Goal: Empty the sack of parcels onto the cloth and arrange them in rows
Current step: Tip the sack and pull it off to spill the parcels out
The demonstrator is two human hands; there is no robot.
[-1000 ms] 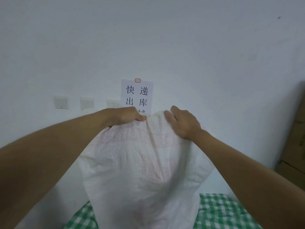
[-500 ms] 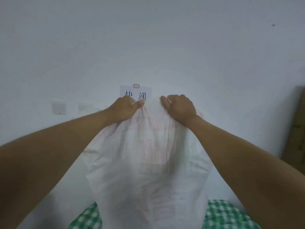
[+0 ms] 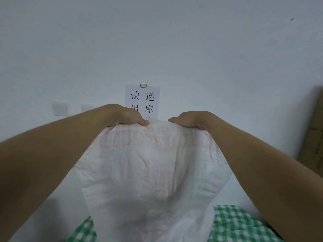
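- Since half a second ago both hands have slid apart along the sack [image 3: 153, 172] top edge, left hand [image 3: 125, 116] and right hand [image 3: 190, 119] each gripping it
- Sack hangs above the green checked cloth [image 3: 234, 224], likely mid-shake; no parcels visible

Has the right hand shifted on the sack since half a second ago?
Yes. Against the paper sign on the wall, the right hand has dropped lower and moved further right, still gripping the sack top edge.

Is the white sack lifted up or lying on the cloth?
Lifted: both hands, left hand and right hand, grip the white sack above the checked cloth.
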